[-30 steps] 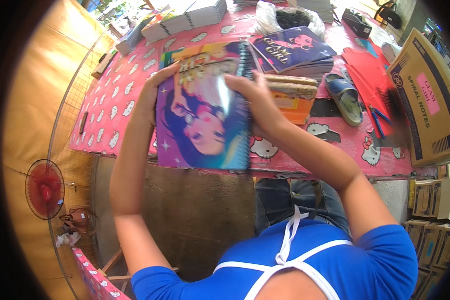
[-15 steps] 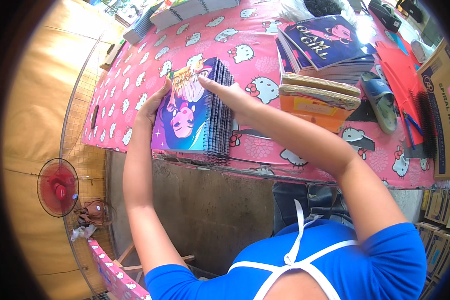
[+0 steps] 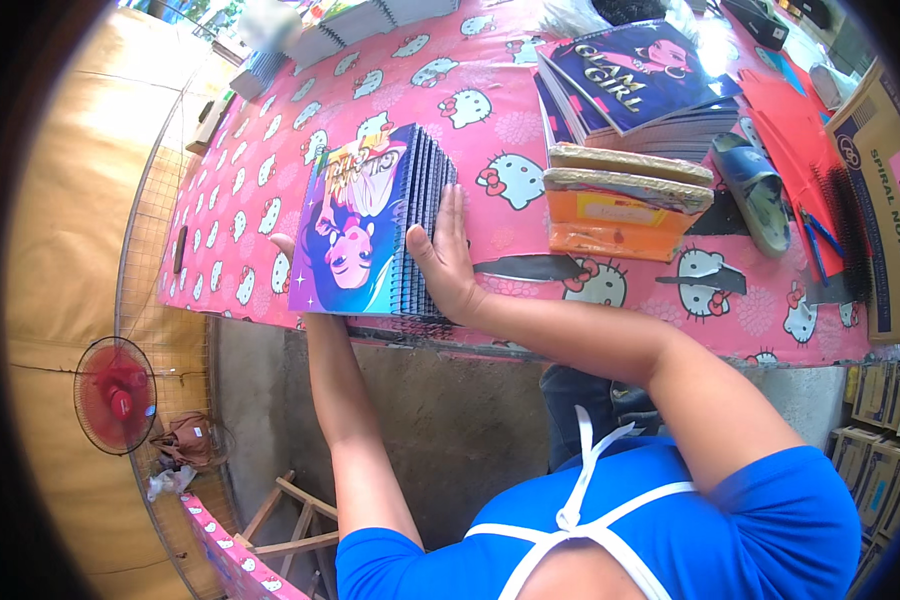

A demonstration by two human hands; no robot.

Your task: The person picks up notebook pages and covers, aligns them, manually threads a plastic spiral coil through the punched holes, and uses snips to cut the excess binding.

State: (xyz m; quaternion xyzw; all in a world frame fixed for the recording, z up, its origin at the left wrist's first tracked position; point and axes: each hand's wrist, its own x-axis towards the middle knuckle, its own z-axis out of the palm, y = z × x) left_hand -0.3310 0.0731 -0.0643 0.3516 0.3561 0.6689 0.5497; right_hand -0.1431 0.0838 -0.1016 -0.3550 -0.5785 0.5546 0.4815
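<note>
A stack of spiral notebooks [image 3: 355,230] with a purple and blue illustrated cover lies at the table's near edge, black coils facing right. My left hand [image 3: 283,243] reaches under the stack from the near side; only its thumb shows, sticking out past the left edge, and the fingers are hidden beneath. Against the coils, my right hand [image 3: 448,262] rests palm-in with its fingers straight and its thumb apart.
Right of the stack stand worn orange wrapped blocks [image 3: 625,215], in front of more notebooks [image 3: 640,75]. A blue slipper [image 3: 753,190], red sheets [image 3: 790,160], blue pliers [image 3: 820,235] and a carton [image 3: 885,210] fill the right side. More notebooks [image 3: 345,28] stand at the back.
My left hand has gone from the stack's far left edge to underneath it. My right hand has left the cover and slid down to the coil side.
</note>
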